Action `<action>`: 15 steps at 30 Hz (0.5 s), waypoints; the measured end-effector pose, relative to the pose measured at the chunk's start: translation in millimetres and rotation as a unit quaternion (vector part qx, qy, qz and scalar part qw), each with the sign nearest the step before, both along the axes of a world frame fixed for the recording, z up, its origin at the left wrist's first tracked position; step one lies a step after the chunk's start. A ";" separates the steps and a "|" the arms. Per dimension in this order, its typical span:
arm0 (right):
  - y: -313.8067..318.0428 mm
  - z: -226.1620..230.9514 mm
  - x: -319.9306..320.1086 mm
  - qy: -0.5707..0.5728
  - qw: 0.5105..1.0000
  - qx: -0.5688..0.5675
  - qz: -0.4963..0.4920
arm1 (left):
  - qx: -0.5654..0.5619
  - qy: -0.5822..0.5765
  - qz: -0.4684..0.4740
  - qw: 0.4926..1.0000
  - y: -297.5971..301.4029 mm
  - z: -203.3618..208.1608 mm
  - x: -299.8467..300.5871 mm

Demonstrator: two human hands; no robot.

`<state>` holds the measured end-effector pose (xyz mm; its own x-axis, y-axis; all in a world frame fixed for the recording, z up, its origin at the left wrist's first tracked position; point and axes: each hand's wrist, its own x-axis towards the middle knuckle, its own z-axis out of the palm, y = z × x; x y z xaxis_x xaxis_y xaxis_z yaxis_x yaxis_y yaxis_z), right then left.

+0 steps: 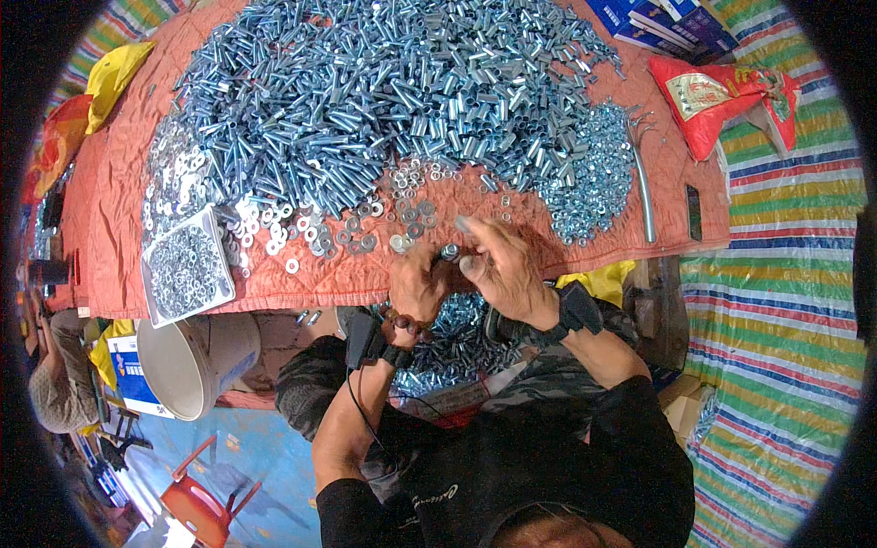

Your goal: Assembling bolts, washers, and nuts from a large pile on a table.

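Observation:
My left hand (417, 285) is closed at the near edge of the red cloth. A small shiny metal bolt (449, 251) sticks out from its fingertips, its end toward my right hand. My right hand (508, 274) is just beside it, index finger stretched out and thumb apart, with nothing visible between them. Beyond both hands lie loose flat washers (361, 242) and a large heap of metal sleeves and bolts (393, 91). Small nuts (589, 183) are piled to the right. Below my hands, between my legs, is a mass of metal fasteners (457, 342).
At the left edge of the cloth (110, 210) sits a white tray (225, 260) of small rings, above a pale bucket (174, 370). A red bag (699, 100) and blue boxes (653, 23) lie at the far right. An orange chair (196, 511) stands lower left; another person (64, 384) sits at left.

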<state>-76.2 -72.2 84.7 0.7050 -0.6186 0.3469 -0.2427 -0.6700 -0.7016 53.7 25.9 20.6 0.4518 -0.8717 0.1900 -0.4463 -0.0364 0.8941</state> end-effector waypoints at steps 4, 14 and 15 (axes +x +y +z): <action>5.2 21.2 -13.5 0.054 0.976 0.206 0.053 | -0.014 0.002 0.018 1.000 0.5 -7.1 -0.5; -2.1 18.7 -22.1 0.062 0.937 0.338 0.059 | -0.004 0.027 0.015 1.000 -2.8 8.5 -1.3; -0.2 18.9 -19.8 0.062 0.937 0.338 0.057 | -0.003 0.029 0.013 0.999 -2.9 8.2 -2.0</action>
